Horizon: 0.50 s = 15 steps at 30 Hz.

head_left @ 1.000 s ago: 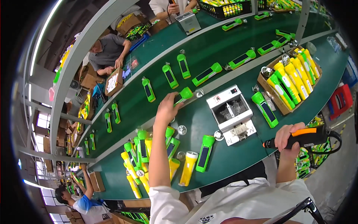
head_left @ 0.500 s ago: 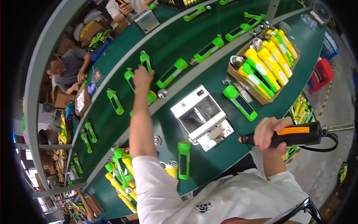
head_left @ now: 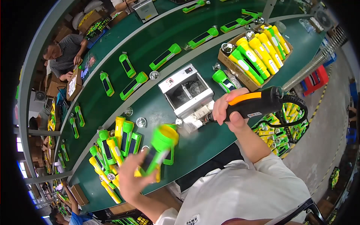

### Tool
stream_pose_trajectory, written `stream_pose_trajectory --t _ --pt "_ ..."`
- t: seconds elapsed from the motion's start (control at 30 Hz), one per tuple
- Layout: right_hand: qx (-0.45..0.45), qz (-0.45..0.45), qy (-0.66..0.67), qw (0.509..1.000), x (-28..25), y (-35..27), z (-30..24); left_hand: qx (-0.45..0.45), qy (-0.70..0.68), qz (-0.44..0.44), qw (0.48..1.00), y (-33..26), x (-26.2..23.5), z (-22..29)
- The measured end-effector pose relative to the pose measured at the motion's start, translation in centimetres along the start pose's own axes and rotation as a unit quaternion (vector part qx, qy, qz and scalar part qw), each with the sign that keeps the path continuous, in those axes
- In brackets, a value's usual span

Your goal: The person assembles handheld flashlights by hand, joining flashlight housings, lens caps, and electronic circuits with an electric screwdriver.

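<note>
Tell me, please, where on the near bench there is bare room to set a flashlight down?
Bare green bench lies along the near edge, between the screw feeder box and the person's shirt, under the right hand with the electric screwdriver. The left hand holds a green flashlight over the crowded flashlight pile. The cardboard box is full.

Factory assembly line. Long green conveyor belt point(head_left: 112, 97) runs from 7 to 1 o'clock, carrying spaced green plastic flashlights point(head_left: 164, 56). Cardboard box of yellow and green flashlights point(head_left: 258, 52) at 1 o'clock. Seated co-worker point(head_left: 65, 56) at 10 o'clock.
</note>
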State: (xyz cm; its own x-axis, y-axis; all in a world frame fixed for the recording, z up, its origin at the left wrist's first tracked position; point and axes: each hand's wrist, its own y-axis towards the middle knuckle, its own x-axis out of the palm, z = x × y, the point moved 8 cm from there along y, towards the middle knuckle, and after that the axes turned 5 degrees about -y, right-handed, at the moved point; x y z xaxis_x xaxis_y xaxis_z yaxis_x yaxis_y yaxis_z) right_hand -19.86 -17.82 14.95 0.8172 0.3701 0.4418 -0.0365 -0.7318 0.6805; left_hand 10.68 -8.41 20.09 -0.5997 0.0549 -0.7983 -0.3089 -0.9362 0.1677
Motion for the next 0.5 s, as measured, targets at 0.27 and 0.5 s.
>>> stream_pose_trajectory --t 0.27,0.5 --pt "0.002 -0.007 -0.046 0.999 1.2 -0.4 0.9 0.04 0.0 -0.083 0.996 -3.5 11.9 1.7" --pt "0.148 -0.02 -0.177 0.973 3.6 1.3 2.1 0.066 0.091 -0.037 0.993 -2.0 15.5 2.8"
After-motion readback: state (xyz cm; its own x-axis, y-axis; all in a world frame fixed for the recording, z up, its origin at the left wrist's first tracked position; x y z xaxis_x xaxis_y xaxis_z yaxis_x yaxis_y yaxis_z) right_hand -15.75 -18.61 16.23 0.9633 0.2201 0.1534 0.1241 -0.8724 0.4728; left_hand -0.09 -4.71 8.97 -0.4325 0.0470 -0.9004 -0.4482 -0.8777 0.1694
